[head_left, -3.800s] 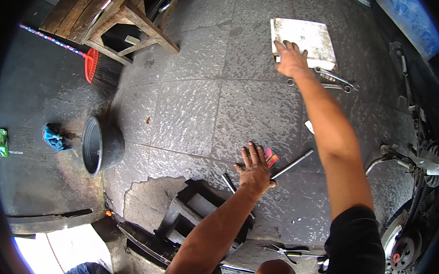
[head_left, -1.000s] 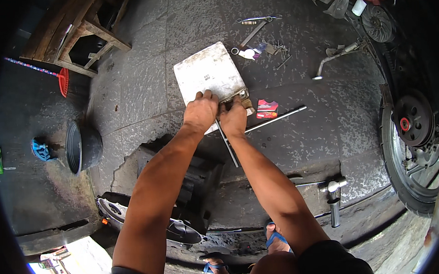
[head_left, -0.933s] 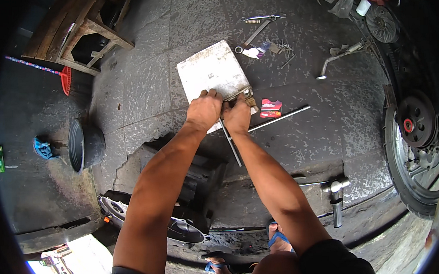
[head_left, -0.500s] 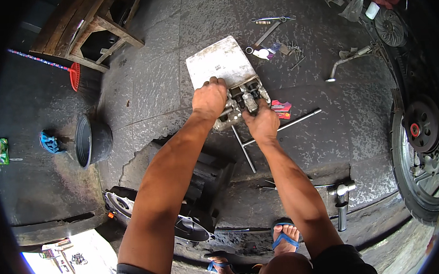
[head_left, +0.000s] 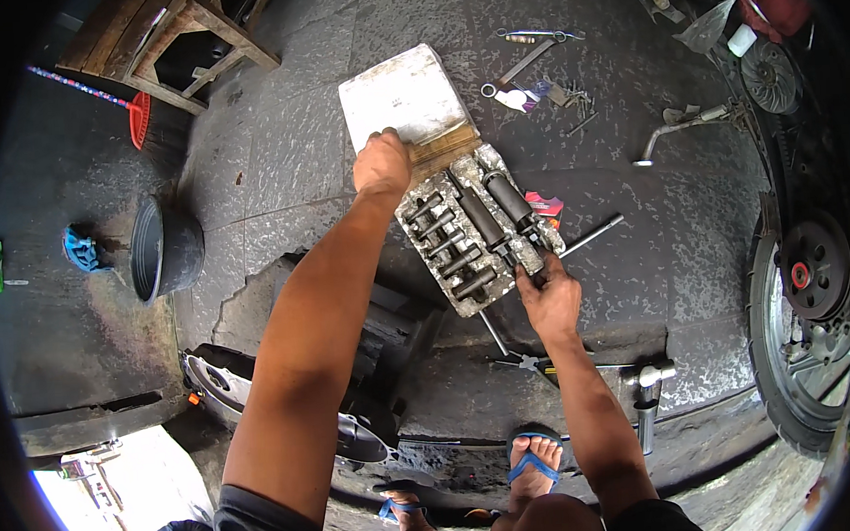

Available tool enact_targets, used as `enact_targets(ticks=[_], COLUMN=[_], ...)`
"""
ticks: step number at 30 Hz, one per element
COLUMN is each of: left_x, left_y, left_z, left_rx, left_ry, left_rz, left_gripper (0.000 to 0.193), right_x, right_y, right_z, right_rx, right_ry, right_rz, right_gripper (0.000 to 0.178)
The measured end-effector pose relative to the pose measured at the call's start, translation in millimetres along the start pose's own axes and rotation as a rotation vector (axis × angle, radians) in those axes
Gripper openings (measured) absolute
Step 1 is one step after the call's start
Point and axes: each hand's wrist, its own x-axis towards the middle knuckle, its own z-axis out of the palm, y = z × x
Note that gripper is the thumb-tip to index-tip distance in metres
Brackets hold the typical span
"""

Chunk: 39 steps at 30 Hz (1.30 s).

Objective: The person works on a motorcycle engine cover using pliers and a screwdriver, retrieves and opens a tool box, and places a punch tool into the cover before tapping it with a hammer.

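A worn white box lies on the floor ahead of me, a brown strip showing along its near side. Next to that strip is a flaky white foam tray with several dark metal rods in slots and two longer cylindrical tools beside them. My left hand is closed on the near left edge of the box, its fingertips partly hidden. At the tray's near right corner, my right hand grips the edge, fingers close to the ends of the long tools. A metal T-handle wrench lies partly under the tray.
Wrenches and small bolts lie beyond the tray at right. A hammer rests near my right forearm. A wheel stands far right, a black bucket at left. Engine casings sit near my left arm.
The foam tray has come out of the white box toward me, uncovering its rods and long tools. My right hand has moved nearer with it; my left hand and the box shifted slightly left.
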Motion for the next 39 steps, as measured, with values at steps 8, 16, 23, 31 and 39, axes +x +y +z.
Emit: enact_targets(ticks=[8, 16, 23, 31, 39], left_x=[-25.7, -145.1, -283.5, -428.3, -532.1], left_y=[-36.4, -146.3, -322.6, -404.9, -404.8], left_z=[-78.9, -170.4, -170.7, -69.0, 32.1], left_rx=[0.059, -0.314, -0.572, -0.719, -0.755], left_ry=[-0.197, 0.233, 0.576, 0.464, 0.318], left_rz=[0.104, 0.074, -0.237, -0.68, -0.86], left_gripper=[0.034, 0.022, 0.022, 0.031, 0.027], right_x=[52.2, 75.1, 18.7, -25.7, 12.4], right_y=[-31.5, -62.2, -49.9, -50.0, -110.1], right_z=[-46.0, -42.5, -45.2, -39.1, 9.1], right_rx=[0.076, 0.223, 0.096, 0.02, -0.199], right_ry=[-0.121, -0.015, -0.012, -0.12, -0.22], right_rz=[0.003, -0.118, -0.127, -0.231, -0.45], right_gripper=[0.036, 0.024, 0.025, 0.019, 0.019])
